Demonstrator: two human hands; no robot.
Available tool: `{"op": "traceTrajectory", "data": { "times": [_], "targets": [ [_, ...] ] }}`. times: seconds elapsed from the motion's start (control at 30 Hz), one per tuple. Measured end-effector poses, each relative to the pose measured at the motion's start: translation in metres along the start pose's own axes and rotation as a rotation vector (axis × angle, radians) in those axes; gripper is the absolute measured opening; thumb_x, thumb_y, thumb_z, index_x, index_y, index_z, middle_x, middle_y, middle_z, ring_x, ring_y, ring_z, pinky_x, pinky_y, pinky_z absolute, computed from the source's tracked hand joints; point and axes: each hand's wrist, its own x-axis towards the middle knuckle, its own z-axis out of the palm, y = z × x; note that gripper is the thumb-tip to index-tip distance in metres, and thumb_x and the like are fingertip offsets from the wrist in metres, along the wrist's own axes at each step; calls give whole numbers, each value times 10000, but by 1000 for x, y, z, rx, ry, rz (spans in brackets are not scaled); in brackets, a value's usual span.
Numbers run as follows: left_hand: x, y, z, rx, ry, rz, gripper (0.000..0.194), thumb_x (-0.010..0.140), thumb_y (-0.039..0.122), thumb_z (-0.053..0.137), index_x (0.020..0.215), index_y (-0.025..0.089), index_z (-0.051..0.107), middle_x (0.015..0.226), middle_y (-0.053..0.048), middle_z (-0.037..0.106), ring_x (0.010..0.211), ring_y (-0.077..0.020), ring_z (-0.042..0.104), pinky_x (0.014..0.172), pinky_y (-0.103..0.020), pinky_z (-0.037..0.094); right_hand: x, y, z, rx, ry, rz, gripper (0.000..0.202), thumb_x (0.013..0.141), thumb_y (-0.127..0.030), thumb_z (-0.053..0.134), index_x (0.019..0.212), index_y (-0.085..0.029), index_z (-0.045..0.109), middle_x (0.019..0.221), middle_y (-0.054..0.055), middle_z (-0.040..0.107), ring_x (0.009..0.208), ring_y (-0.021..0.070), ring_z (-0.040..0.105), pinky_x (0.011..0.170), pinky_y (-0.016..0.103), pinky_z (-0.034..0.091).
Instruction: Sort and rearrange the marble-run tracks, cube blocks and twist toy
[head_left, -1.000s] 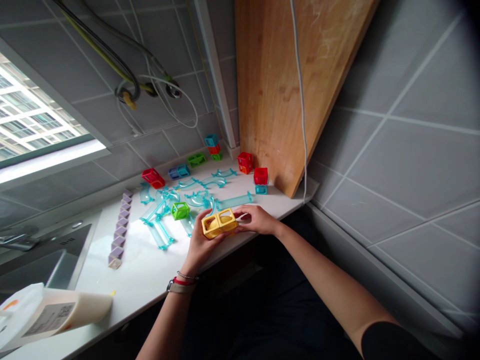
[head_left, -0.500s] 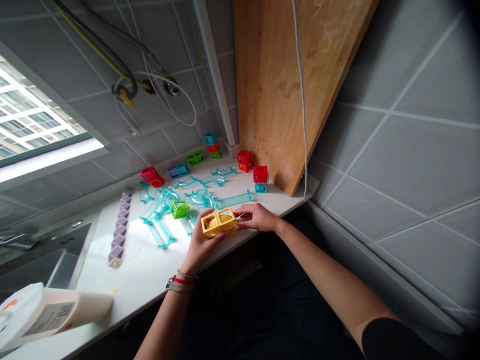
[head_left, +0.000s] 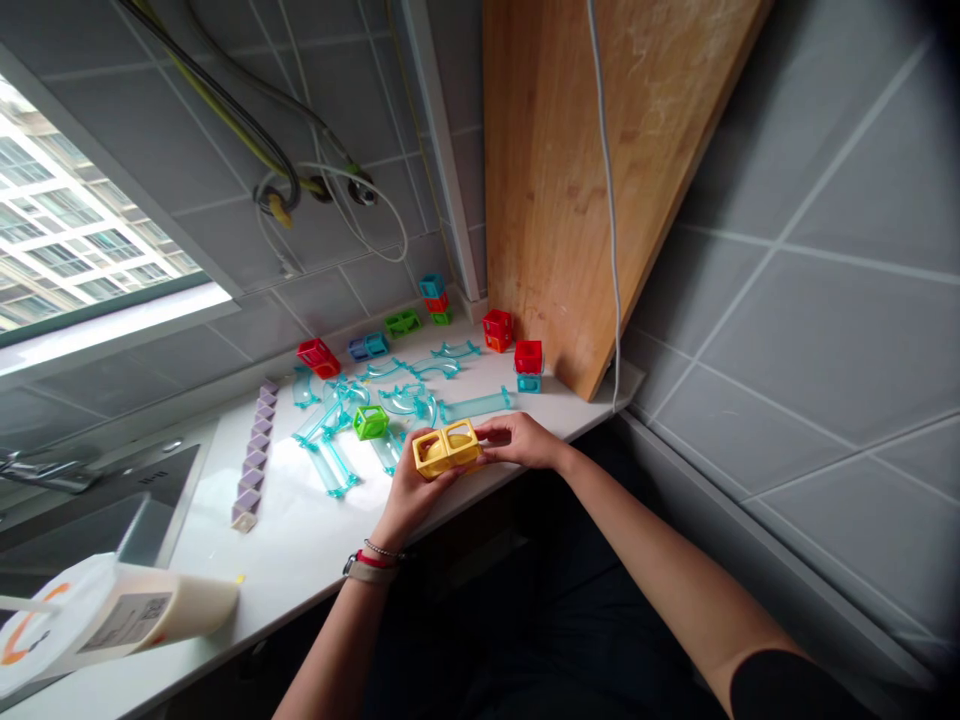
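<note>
Two yellow cube blocks [head_left: 447,449], joined side by side, are held up over the counter's front edge. Closed around their left end is my left hand [head_left: 409,492], with a watch and bracelets on its wrist. The fingers of my right hand [head_left: 521,440] pinch the right end of the same pair. Just beyond them lies a green cube block [head_left: 370,422] on the counter. Clear teal track pieces [head_left: 409,400], straight and curved, lie spread behind the hands.
Along the back stand red blocks [head_left: 319,357], blue blocks [head_left: 368,346], green blocks [head_left: 403,322] and a small stack [head_left: 434,300]. A red-over-teal stack [head_left: 529,366] is by the leaning wooden board [head_left: 592,180]. Purple triangular pieces [head_left: 255,459] form a row near the sink [head_left: 161,500]. A drink cup [head_left: 172,610] stands front left.
The view has shifted slightly, so the whole scene sits a little further right and lower. Both hands still hold the yellow blocks, with hardly any change in grip.
</note>
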Motion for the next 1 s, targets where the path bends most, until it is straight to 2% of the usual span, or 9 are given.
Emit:
{"op": "traceTrajectory", "data": {
  "times": [0.4, 0.73, 0.93, 1.0],
  "targets": [
    [-1, -4, 0, -7, 9, -13, 613, 779, 338, 859, 1253, 238, 482, 1189, -74, 656, 1082, -248, 686, 939, -391, 575, 0, 3, -1, -2, -3, 18, 632, 624, -429, 960, 1177, -181, 783, 1238, 132, 765, 1179, 342, 718, 1091, 513, 535],
    [1, -5, -2, -20, -15, 8, 600, 777, 345, 864, 1242, 230, 504, 1168, -71, 674, 1066, -244, 696, 905, -374, 592, -1, -1, 1, -11, 11, 17, 632, 597, -475, 961, 1129, -177, 796, 1200, 126, 773, 1159, 333, 722, 1085, 500, 539],
    [1, -2, -1, -58, -18, -9, 624, 762, 383, 872, 1242, 233, 502, 1175, -77, 681, 1048, -252, 712, 876, -367, 601, -3, 0, -1, -80, 17, -28, 828, 632, -439, 956, 1373, -208, 669, 1219, 108, 747, 1170, 301, 707, 1084, 477, 541],
    [0, 1, -2, -79, -12, -34, 645, 758, 385, 875, 1262, 237, 501, 1169, -76, 688, 1036, -254, 717, 872, -370, 602, -4, 1, -1, -128, 31, -25, 864, 625, -430, 961, 1402, -223, 645, 1239, 110, 735, 1176, 297, 699, 1070, 480, 548]
  ]
}}
